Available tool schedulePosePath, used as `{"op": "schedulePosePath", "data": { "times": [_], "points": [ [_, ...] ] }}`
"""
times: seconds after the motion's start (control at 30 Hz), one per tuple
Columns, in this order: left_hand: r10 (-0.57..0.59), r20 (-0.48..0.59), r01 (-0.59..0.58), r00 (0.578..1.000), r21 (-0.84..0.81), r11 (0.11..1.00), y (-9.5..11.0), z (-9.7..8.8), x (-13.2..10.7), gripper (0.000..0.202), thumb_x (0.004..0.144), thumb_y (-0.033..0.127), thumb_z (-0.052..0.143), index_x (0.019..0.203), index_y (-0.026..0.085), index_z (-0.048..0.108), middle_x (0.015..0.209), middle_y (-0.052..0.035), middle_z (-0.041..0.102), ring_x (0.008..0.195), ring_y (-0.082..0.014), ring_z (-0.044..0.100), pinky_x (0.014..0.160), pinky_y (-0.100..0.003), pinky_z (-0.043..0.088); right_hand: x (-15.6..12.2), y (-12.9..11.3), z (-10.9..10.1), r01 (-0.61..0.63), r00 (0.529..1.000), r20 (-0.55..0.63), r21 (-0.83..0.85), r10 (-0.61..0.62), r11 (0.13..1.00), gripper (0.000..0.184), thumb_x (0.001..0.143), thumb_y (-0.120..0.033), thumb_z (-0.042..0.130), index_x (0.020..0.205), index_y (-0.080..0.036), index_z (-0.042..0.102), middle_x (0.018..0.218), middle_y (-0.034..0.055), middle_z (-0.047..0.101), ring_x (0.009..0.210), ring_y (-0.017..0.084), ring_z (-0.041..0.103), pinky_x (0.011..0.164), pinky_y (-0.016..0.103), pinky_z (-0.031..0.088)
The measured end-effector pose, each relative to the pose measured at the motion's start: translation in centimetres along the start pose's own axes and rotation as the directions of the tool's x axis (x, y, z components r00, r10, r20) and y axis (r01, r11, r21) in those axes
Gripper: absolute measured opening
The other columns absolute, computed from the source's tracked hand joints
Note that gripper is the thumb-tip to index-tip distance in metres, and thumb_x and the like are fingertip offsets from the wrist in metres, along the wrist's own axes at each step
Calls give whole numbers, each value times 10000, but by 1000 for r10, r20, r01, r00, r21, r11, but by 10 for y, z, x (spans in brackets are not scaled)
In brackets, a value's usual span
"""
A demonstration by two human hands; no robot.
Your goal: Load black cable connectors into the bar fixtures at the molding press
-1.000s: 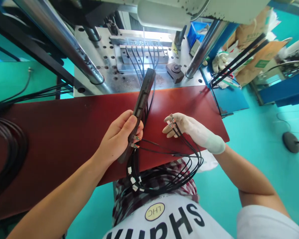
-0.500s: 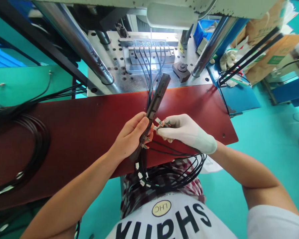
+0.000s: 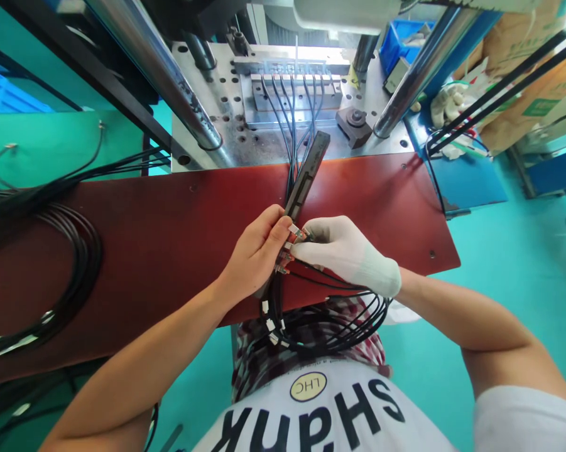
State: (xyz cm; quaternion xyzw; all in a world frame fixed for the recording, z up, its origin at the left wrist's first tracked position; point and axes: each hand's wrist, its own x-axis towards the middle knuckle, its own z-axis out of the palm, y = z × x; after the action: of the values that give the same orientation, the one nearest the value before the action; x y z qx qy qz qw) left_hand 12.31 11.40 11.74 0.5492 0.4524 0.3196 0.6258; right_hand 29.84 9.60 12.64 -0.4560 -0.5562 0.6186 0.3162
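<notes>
My bare left hand [image 3: 257, 251] is closed around a long dark slotted bar [image 3: 310, 171], which slants up and away over the table. My right hand [image 3: 348, 254], in a white glove, pinches a cable connector [image 3: 298, 232] against the bar's edge, beside my left thumb. More small connectors [image 3: 281, 269] with orange and metal parts sit along the bar just below. Thin black cables [image 3: 332, 280] run from them to a coil [image 3: 339, 336] with white tags, hanging over my lap. My fingers partly hide the connector tips.
Ahead, several cables run into a metal fixture [image 3: 296, 94] on a perforated press plate [image 3: 235, 141] between steel columns [image 3: 164, 75]. A thick cable bundle [image 3: 87, 251] lies left on the red-brown table [image 3: 179, 251]. A blue bin [image 3: 400, 44] and gloves [image 3: 447, 103] are at the right back.
My right hand has moved left, bringing the connector from beside the bar up against it. The whole view has shifted slightly.
</notes>
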Motion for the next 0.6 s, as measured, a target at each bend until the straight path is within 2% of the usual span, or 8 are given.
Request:
{"op": "schedulePosePath", "data": {
  "times": [0.1, 0.17, 0.4, 0.5, 0.6],
  "points": [
    [-71, 59, 78, 996, -126, 989, 0, 1, 0, 347, 949, 511, 519, 864, 176, 486, 712, 22, 533, 457, -59, 491, 386, -159, 415, 0, 0, -3, -42, 997, 59, 39, 40, 998, 211, 861, -319, 607, 808, -115, 609, 693, -22, 486, 646, 72, 408, 554, 198, 313],
    [-75, 87, 90, 993, -184, 979, 0, 1, 0, 331, 957, 503, 510, 883, 180, 510, 649, 31, 501, 445, -66, 476, 382, -162, 399, -1, -3, -4, -38, 997, 73, 49, 35, 998, 199, 857, -303, 608, 788, -118, 588, 682, -27, 480, 633, 69, 403, 543, 200, 305],
    [-92, 152, 129, 984, -255, 958, 1, 2, -1, 335, 975, 512, 470, 886, 191, 498, 628, 28, 512, 438, -82, 470, 388, -185, 390, -1, -12, -7, -37, 992, 120, 71, 28, 997, 157, 847, -239, 580, 755, -116, 549, 690, -26, 499, 640, 70, 424, 559, 205, 326],
    [-72, 83, 84, 994, -154, 984, 0, 4, -2, 345, 959, 531, 493, 880, 196, 481, 655, 32, 492, 444, -78, 466, 393, -193, 398, 1, -11, -4, -9, 995, 100, 40, 5, 999, 131, 844, -220, 575, 770, -112, 580, 717, -25, 531, 674, 72, 451, 589, 192, 350],
    [66, -38, -63, 997, 88, 994, -1, 3, -4, 355, 962, 523, 493, 857, 184, 475, 715, 16, 498, 505, -67, 477, 438, -184, 398, 3, -4, 0, 44, 998, 35, -15, -43, 999, 136, 859, -231, 576, 814, -111, 623, 762, -15, 583, 724, 86, 493, 640, 194, 386]
  ]
}}
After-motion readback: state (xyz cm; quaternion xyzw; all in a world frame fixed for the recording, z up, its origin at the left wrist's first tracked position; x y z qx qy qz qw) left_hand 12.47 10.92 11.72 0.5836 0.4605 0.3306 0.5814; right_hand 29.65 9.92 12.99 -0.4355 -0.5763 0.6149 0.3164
